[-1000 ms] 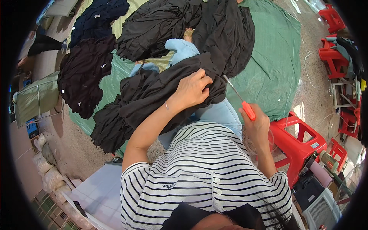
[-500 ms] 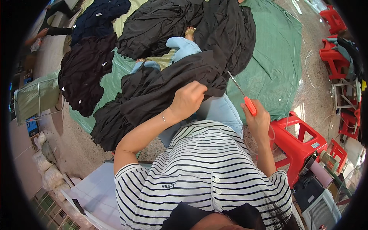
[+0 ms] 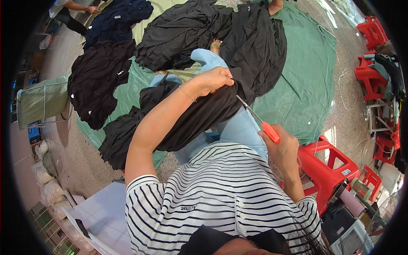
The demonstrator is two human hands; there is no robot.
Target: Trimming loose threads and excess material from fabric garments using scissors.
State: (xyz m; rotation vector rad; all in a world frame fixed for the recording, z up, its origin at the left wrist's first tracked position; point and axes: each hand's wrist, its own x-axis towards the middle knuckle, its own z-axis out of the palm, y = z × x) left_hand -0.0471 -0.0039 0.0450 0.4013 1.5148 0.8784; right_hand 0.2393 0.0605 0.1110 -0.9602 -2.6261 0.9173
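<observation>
A black garment lies across my lap over light blue trousers. My left hand is closed in a pinch on its upper edge, lifting a fold of the cloth. In my right hand is a tool with a red handle and a thin metal shaft, much like a screwdriver. Its tip points up and left, close beside the garment's right edge; whether it touches the cloth I cannot tell. A thin clear cord hangs near my right wrist.
Piles of black garments and dark ones lie ahead on a green sheet. A red stool stands by my right arm, with more red stools farther right. Another person's arm shows at far left.
My left hand has moved forward and lifted a fold of the garment. The red-handled tool has shifted down and left with my right hand. The other person has come further into view.
</observation>
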